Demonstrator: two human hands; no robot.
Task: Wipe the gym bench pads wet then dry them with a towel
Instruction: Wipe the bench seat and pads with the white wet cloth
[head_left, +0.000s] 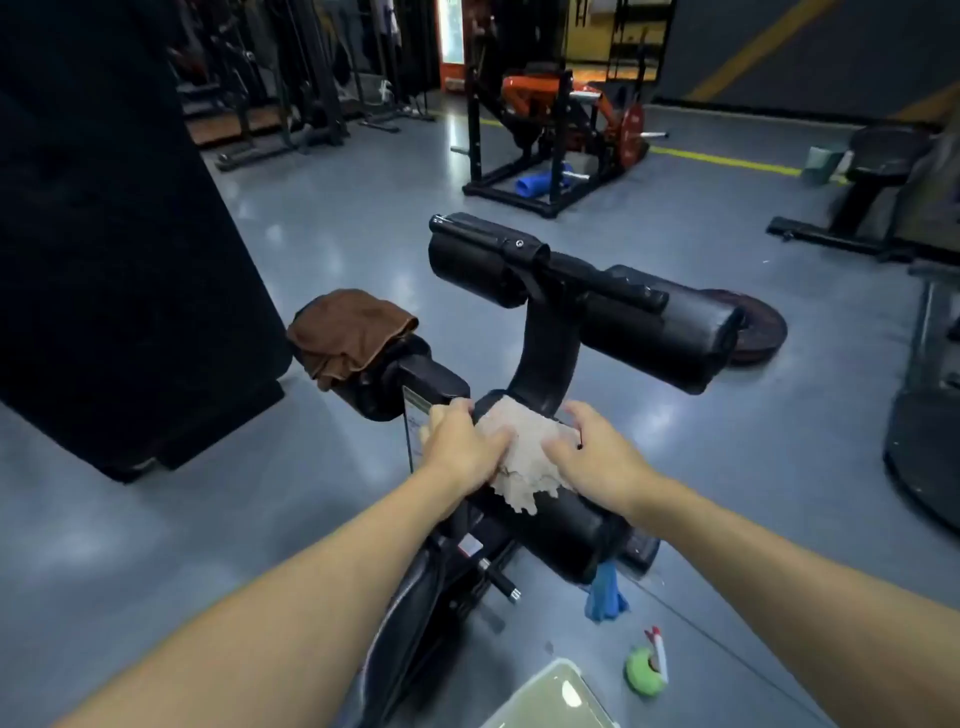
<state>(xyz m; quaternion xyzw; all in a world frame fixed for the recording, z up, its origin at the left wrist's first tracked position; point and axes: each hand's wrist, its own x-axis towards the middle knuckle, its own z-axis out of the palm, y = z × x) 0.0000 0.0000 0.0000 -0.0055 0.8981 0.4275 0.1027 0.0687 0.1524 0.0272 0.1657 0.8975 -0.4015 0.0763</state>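
From the head camera, the curved post (545, 353) of a black gym bench rises mid-picture, and everything else sits around it. At the foot of the post, on its near side, a crumpled pale cloth (524, 462) lies over the top of the near roller pad (566, 530). Both bare hands are on it.

The left hand (462, 447) is just left of the post's foot. Its fingers are curled down over the left edge of the cloth, gripping it against the pad. The right hand (592, 452) is just right of the post's foot, with its thumb laid on the cloth and its fingers bent over the far edge. It seems to clutch the cloth too, though the fingertips are partly hidden.

At the top of the post, the two upper roller pads (670, 332) stick out to either side. Left of the post, a brown towel (348, 332) is draped over the end of the roller on that side. Right of the post and beyond it, a weight plate (758, 327) lies flat on the grey floor.

Nearer than the post and to its right, a blue cloth (605, 595) hangs at the end of the near roller pad. Nearer still, a green bottle (644, 670) lies on the floor beside a pale tub (550, 696). The seat pad (405, 623) runs from the post's foot toward the camera.
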